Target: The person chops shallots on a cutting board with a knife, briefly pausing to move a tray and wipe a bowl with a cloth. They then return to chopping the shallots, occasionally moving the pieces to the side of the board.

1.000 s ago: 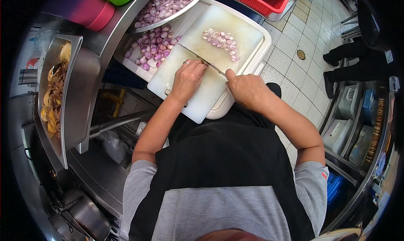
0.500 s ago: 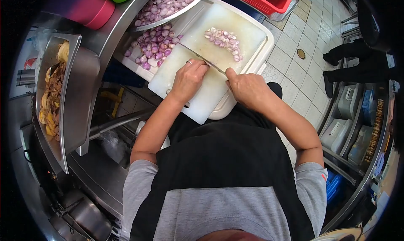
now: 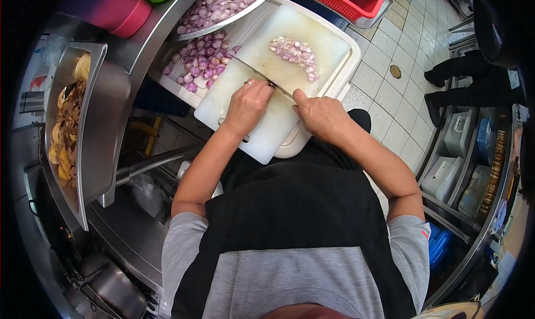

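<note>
My right hand (image 3: 323,117) grips the handle of a kitchen knife (image 3: 255,70), its blade lying diagonally across a white cutting board (image 3: 222,99). Close against the blade, my left hand (image 3: 248,106) has its fingers curled down on the board. Whatever sits under those fingertips is too small and covered to make out. Beyond the knife, a curved row of peeled, cut shallots (image 3: 295,54) rests on the board. Whole purple shallots (image 3: 204,62) are heaped to the left, in the pale tub (image 3: 350,74) beneath the board.
A metal bowl (image 3: 245,13) of peeled shallots stands at the upper left. Beside it are a steel counter (image 3: 131,49) and a deep steel pan (image 3: 106,104) with food. A red basket (image 3: 329,6) sits at the back. Another person's legs (image 3: 462,79) show at right.
Both hands and the knife keep nearly the same place on the board. The whole view has shifted slightly left. The other person's legs at the right have moved a little.
</note>
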A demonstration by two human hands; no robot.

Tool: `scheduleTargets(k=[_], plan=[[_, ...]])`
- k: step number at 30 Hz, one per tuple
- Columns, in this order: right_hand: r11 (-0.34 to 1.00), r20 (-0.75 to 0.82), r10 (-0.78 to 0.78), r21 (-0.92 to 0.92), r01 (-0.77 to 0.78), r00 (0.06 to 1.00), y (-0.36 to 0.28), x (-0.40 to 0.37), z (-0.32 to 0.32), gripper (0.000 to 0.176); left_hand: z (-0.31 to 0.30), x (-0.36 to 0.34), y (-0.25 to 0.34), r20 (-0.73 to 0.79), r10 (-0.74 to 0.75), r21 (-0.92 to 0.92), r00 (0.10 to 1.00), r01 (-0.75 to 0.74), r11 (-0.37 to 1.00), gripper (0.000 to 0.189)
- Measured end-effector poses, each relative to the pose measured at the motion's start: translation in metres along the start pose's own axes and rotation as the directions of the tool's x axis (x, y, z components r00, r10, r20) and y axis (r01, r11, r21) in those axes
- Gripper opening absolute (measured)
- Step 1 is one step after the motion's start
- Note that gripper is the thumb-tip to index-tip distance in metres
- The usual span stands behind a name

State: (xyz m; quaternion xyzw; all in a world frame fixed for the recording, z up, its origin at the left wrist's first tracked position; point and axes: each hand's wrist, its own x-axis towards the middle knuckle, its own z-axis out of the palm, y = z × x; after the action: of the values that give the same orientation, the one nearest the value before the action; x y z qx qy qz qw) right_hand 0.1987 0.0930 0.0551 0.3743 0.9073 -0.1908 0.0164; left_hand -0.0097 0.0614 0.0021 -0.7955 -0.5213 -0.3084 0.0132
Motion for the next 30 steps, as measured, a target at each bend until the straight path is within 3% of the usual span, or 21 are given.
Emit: scheduleTargets(k=[8,10,13,20,22,24,26,30], plan=[[1.000,0.015,0.022,0.021,-0.022,1.000,-0.005,0.001,-0.003,0.020,0.002,-0.001,-0.001,-0.022,0.011,0.006,1.000,-0.010,1.000,0.008],[0.999,0.099,0.050,0.013,-0.052,0.994,-0.008,-0.002,-0.015,0.021,-0.001,-0.002,0.000,0.001,0.004,0.016,1.000,-0.004,1.000,0.008],[0.997,0.016,0.032,0.064,-0.033,0.999,-0.004,-0.001,0.003,0.024,0.002,-0.002,0.001,-0.006,0.007,0.017,1.000,-0.007,1.000,0.008],[0.995,0.073,0.052,0.082,-0.058,0.996,-0.006,-0.004,-0.003,0.026,0.000,-0.002,0.002,0.017,-0.023,0.049,1.000,0.022,0.999,0.010],[0.971,0.000,0.104,0.218,-0.101,0.995,-0.001,0.004,0.019,0.027,0.003,-0.004,0.001,0.002,-0.021,0.022,1.000,0.021,1.000,0.010],[0.959,0.013,0.061,0.276,-0.062,0.998,0.011,0.008,0.012,0.028,-0.001,-0.003,-0.002,-0.014,-0.024,0.008,1.000,0.024,1.000,0.009],[0.914,0.075,0.074,0.394,-0.098,0.994,0.017,0.002,0.001,0.031,-0.004,0.005,-0.011,0.076,-0.165,-0.191,0.983,0.176,0.966,0.011],[0.855,0.014,0.248,0.468,-0.226,0.969,0.023,-0.016,-0.020,0.032,0.004,0.037,-0.041,0.048,-0.320,-0.090,0.946,0.323,0.942,0.015]])
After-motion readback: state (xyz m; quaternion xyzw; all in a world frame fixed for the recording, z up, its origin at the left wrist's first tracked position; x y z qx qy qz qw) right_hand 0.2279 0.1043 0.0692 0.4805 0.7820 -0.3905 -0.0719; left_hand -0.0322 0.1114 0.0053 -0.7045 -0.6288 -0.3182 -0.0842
